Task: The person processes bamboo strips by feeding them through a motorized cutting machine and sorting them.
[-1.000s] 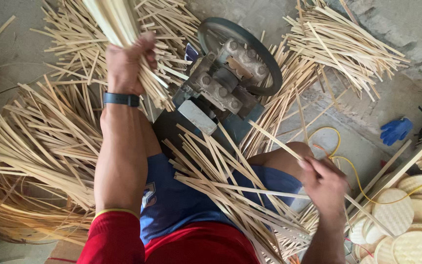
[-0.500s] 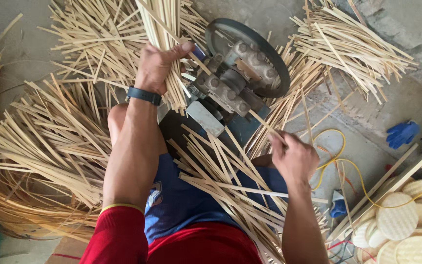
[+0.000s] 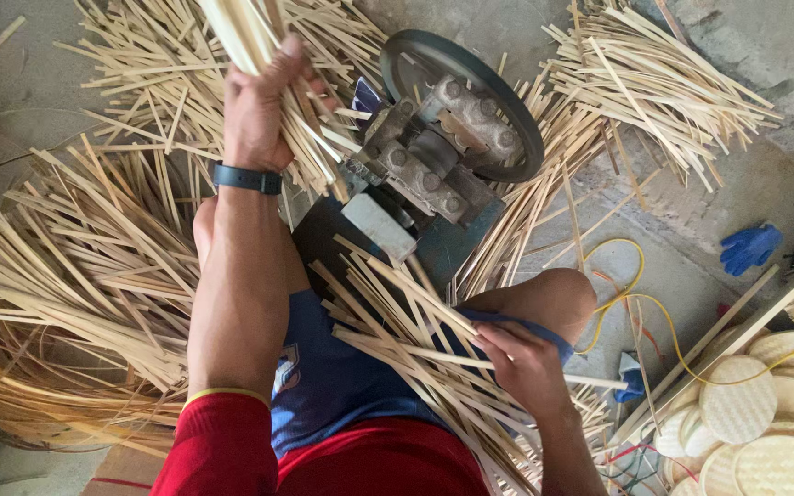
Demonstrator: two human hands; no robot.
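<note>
Beside machine | strips crowded floor | left hand clenched upright bundle | right hand pinched near-level strip

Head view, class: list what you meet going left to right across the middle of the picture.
Heap of bamboo strips → left hand gripping a bundle of strips → roller machine → right hand → blue glove
</note>
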